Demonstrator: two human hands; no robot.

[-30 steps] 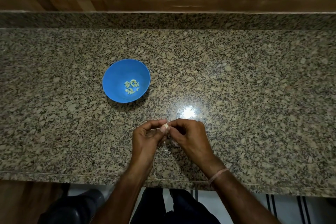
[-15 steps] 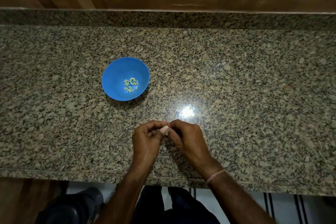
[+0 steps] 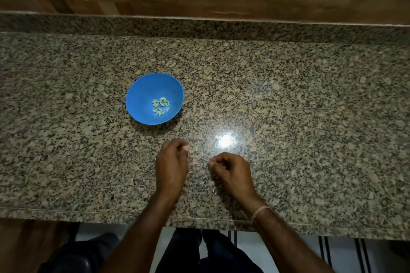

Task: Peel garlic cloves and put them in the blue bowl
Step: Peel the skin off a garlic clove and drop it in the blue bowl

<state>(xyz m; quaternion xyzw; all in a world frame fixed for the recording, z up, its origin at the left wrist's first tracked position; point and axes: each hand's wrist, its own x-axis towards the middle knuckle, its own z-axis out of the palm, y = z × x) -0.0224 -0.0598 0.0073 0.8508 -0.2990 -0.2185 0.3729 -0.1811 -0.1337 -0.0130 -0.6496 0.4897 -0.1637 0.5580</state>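
Near the counter (image 3: 288, 95) front edge, left hand (image 3: 172, 164) pinches a pale clove (image 3: 186, 148) in curled fingertips, on the bowl (image 3: 137, 99) side, likely to join the peeled cloves (image 3: 160, 106); right hand (image 3: 231, 170), apart, pinches what looks like a skin scrap (image 3: 210, 163).

Room dim, warm cast. Light from above: hard white glare patch (image 3: 225, 141) on polished worktop (image 3: 310, 95), brightness falling off toward edges. Blue bowl (image 3: 142, 95) throws soft shadow toward near right. Left hand (image 3: 172, 162), right hand (image 3: 230, 169) motion-smeared. Worktop edges bow, wide-angle lens.
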